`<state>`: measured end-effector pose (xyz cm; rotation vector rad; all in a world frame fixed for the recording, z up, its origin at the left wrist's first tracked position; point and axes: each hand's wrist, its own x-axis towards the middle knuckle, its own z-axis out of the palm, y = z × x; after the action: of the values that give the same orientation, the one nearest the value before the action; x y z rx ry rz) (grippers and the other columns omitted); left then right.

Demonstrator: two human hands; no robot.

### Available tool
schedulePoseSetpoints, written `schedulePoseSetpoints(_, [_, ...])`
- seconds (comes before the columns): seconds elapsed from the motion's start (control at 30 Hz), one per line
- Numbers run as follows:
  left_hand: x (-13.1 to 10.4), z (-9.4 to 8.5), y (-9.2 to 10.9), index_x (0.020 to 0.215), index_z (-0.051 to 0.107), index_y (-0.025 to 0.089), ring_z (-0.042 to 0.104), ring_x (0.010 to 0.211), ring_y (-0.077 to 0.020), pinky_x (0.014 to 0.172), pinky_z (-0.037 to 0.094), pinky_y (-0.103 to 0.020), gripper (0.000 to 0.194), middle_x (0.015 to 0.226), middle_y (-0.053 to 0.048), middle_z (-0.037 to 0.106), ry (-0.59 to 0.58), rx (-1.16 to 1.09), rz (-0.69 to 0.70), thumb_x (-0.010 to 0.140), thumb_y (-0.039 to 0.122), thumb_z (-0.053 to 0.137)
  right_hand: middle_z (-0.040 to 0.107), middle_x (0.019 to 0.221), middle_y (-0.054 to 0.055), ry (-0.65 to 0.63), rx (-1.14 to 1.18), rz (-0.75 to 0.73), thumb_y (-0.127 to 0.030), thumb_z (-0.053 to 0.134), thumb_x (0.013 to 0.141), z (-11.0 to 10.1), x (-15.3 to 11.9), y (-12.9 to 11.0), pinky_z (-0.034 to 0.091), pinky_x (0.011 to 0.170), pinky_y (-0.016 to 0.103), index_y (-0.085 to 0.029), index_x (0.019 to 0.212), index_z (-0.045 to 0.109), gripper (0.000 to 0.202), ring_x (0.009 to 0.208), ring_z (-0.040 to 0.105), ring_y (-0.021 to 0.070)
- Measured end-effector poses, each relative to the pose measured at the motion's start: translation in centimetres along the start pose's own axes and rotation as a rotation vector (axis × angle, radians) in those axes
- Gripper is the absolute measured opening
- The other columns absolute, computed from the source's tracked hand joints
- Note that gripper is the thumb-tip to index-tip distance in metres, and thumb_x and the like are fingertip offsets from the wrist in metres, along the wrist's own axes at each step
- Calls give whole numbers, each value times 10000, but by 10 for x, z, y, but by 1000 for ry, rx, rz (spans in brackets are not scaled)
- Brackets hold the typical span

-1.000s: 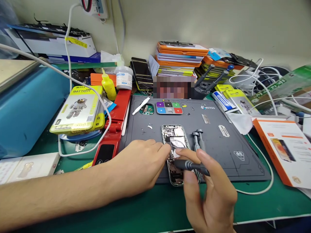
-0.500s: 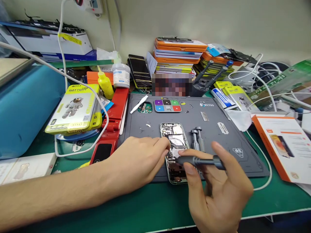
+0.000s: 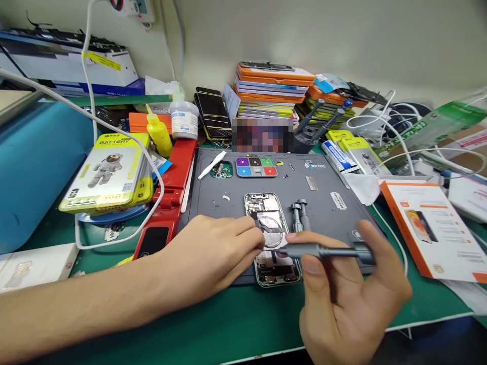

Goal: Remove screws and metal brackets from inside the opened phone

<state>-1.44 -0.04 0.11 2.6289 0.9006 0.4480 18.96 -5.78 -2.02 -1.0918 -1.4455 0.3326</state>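
1. The right hand has its grip closed on a screwdriver, a slim, round, dark-grey barrel with a matt sheen and a narrower neck behind it; thumb and fingertip press it from two sides, while another finger rises beside the butt end.
2. The screwdriver lies almost level, its thin end pointing at the left hand's fingertips, over the phone.
3. The left hand has its fingers bunched tightly over the phone's left edge; whether that grip clasps anything I cannot tell.
4. The opened phone, a rounded oblong with a pale, smooth rim, lies on the grey mat, partly covered by the hands. Inside show silvery metal plates, a shiny disc and dark parts toward the near end.
5. Just right of the phone, two more screwdrivers with flared round caps lie side by side on the flat, dull mat.
6. Toward the mat's far edge are a white flat-ended stick and a small tray of glossy coloured squares.
7. Left of the mat, a hinged red device rests on the smooth green tabletop, with glossy yellow-and-white battery boxes beside it.
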Motion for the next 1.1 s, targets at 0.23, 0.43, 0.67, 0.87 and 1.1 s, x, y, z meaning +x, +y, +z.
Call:
schedulePoseSetpoints(0.23, [0, 5, 1, 1017, 560, 226, 629, 740, -185, 602, 386, -352, 202, 931, 20, 608, 54, -16, 3, 1159, 228, 416, 621, 963, 11, 245, -59, 95, -246, 710, 1035, -29, 18, 1, 585, 726, 360, -345, 1639, 435, 670, 729, 628, 172])
schedulePoseSetpoints(0.43, [0, 3, 3, 1022, 563, 234, 625, 736, -197, 614, 381, -356, 191, 900, 31, 633, 68, -50, 2, 1146, 239, 418, 536, 755, -69, -186, -774, -9, -378, 620, 1089, -65, 42, 29, 448, 611, 282, -233, 1480, 504, 433, 607, 547, 137])
schedulePoseSetpoints(0.67, [0, 2, 5, 1063, 593, 237, 630, 685, -233, 591, 372, -385, 251, 844, 28, 661, 62, -7, -7, 1145, 260, 357, 596, 805, -36, -318, -830, -157, -409, 518, 1154, -61, 50, 39, 409, 601, 289, -211, 1180, 642, 235, 646, 591, 145])
schedulePoseSetpoints(0.87, [-1, 1, 7, 1045, 614, 214, 657, 691, -245, 600, 416, -401, 315, 849, 1, 683, 34, 32, -4, 1148, 260, 320, 674, 809, -21, -295, -838, -231, -456, 586, 1142, -43, 44, 28, 373, 614, 317, -223, 972, 692, 307, 670, 630, 147])
schedulePoseSetpoints(1.1, [2, -1, 8, 1065, 629, 200, 695, 732, -267, 612, 442, -405, 295, 868, -22, 695, -16, 63, -27, 1128, 237, 343, 665, 777, -13, -363, -844, -164, -547, 552, 1132, -29, 48, 25, 298, 514, 333, -214, 925, 691, 416, 530, 529, 144])
